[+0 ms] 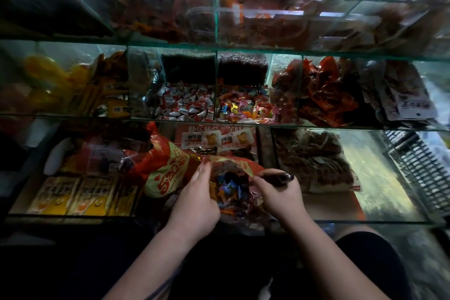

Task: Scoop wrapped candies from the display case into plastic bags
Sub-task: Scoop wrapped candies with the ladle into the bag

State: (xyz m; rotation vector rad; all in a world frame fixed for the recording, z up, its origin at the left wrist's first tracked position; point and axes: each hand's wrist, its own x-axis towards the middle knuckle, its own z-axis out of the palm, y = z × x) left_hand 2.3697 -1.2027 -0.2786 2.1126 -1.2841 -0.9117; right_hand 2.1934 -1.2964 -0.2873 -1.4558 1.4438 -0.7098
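A red and yellow plastic bag lies at the front of the lowest glass shelf, its mouth held wide. Inside it I see several wrapped candies in mixed colours. My left hand grips the bag's left edge with the fingers along the rim. My right hand pinches the right edge of the mouth and also holds a dark, slim object against it. On the middle shelf, white and red wrapped candies fill one compartment and multicoloured candies fill the one beside it.
The glass display case has three tiers divided by glass walls. Red snack packets sit at the right, yellow packets at the lower left, a bagged brown snack at the lower right. A wire rack stands at the far right.
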